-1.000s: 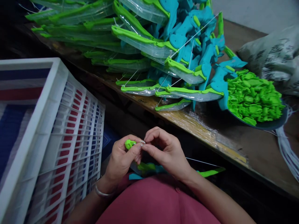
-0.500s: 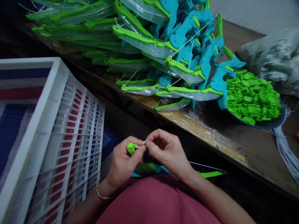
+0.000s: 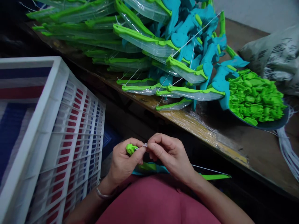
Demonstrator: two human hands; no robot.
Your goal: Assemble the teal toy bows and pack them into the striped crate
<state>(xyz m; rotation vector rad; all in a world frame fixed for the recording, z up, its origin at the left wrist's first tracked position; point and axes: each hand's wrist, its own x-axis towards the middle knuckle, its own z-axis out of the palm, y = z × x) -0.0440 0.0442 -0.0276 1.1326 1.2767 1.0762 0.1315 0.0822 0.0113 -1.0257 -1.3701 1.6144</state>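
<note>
A small bright green plastic piece (image 3: 131,149) sits in my left hand (image 3: 125,158), whose thumb and forefinger pinch a white cord (image 3: 145,145) running from it. The fingertips of my right hand (image 3: 167,154) are closed on the same cord, which forms a small knot or loop between the two hands. Below my hands, against my lap, lies a toy bow (image 3: 153,167) in blue and green, partly hidden; its string and one green limb (image 3: 216,177) show to the right of my wrist.
Many blue and green toy bows (image 3: 196,93) are heaped on the wooden table (image 3: 201,132). A dark bowl (image 3: 275,125) holds green pieces, with white cords (image 3: 286,149) hanging beside it. A plastic sack (image 3: 275,56) stands behind. At left is a white plastic crate (image 3: 53,84).
The cord loop between my fingertips has become smaller and tighter. My right hand has shifted slightly down and to the right; my left hand stays nearly in place.
</note>
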